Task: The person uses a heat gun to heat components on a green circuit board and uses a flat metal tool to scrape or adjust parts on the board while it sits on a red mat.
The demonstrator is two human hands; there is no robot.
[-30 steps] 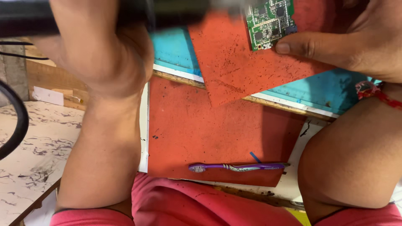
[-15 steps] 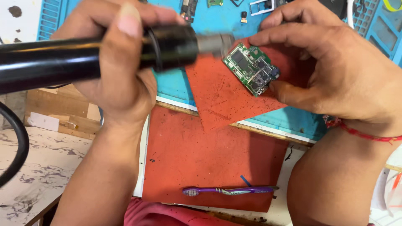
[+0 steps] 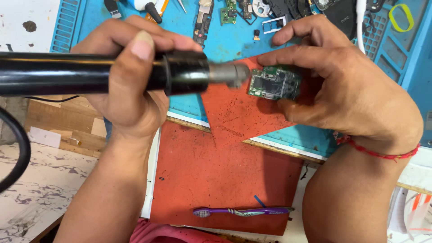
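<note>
View from above of a cluttered repair bench (image 3: 40,207). At the far left, a white, stained and scratched bench surface with a thick black cable (image 3: 18,148) curving across it, and bare wooden boards behind. The left hand (image 3: 130,85) has its fingers wrapped tightly around a black cylindrical hot-air tool (image 3: 103,72), held level, its grey metal nozzle (image 3: 229,74) pointing right and almost touching a small green circuit board (image 3: 274,83). The right hand (image 3: 342,90), a red thread bracelet (image 3: 378,150) at its wrist, pinches that board between thumb and fingers, just above a red mat (image 3: 238,112) with dark specks. That mat lies on a blue ridged work mat (image 3: 225,40) that covers the far part of the bench and carries small phone parts, a screwdriver and tweezers. Nearer, in the middle, a second, larger red mat (image 3: 216,180) holds a purple toothbrush (image 3: 240,211) lying flat near its near edge
</note>
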